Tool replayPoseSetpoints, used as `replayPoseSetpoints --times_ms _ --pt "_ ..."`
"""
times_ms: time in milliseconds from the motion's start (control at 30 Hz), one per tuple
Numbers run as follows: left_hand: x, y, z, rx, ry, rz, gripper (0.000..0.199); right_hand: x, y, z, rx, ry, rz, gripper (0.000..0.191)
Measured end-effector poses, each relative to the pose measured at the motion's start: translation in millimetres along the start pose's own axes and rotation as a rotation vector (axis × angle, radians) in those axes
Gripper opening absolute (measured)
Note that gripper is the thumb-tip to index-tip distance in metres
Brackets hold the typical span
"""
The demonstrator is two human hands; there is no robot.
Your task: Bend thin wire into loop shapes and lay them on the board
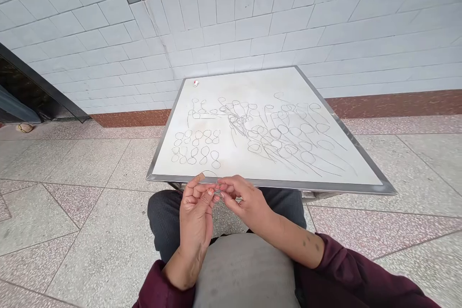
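Observation:
Both my hands meet just off the near edge of the table, over my lap. My left hand is closed, its thumb and fingers pinching a thin wire that arcs up above the fingertips. A tan wrap covers one fingertip of that hand. From the right, my right hand pinches the same wire close to the left thumb. The wire's ends are hidden among the fingers. Beyond the hands, several figure-eight wire pieces lie at the table's front left.
Single-loop wires with long tails spread over the right of the white table. A tangled bunch of wires lies mid-table. A small white-and-red item sits at the far left corner. A tiled wall stands behind.

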State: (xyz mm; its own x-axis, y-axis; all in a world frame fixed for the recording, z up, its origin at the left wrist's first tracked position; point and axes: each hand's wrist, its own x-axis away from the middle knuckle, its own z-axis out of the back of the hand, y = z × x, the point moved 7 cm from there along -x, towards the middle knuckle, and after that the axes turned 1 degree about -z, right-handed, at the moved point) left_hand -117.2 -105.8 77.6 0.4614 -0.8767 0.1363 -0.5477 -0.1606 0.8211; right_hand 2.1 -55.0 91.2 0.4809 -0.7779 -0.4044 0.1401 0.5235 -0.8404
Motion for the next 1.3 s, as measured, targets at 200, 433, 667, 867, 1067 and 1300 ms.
replayPoseSetpoints --times_ms 200,433,667,867,1067,1300 --pt "-1 -3 -0.6 -0.053 0.006 -0.008 0.037 0 -1 2 0.086 0.029 0.017 0.032" --pt "-4 -9 3.0 -0.072 0.012 -0.019 0.035 -2 -1 3 0.039 0.025 -0.001 0.036" --pt "-5 -13 0.4 -0.057 -0.003 0.014 0.033 -4 3 3 -0.005 0.027 -0.017 0.037" --pt "-6 -15 0.0 -0.053 0.002 0.051 0.032 -2 12 1 -0.044 0.03 -0.043 0.037" --pt "-7 -19 4.9 -0.078 0.027 0.072 0.037 -2 15 2 -0.078 0.041 -0.064 0.036" --pt "-10 -23 8.0 -0.11 0.023 0.108 0.036 -2 18 2 -0.056 0.043 -0.069 0.038"
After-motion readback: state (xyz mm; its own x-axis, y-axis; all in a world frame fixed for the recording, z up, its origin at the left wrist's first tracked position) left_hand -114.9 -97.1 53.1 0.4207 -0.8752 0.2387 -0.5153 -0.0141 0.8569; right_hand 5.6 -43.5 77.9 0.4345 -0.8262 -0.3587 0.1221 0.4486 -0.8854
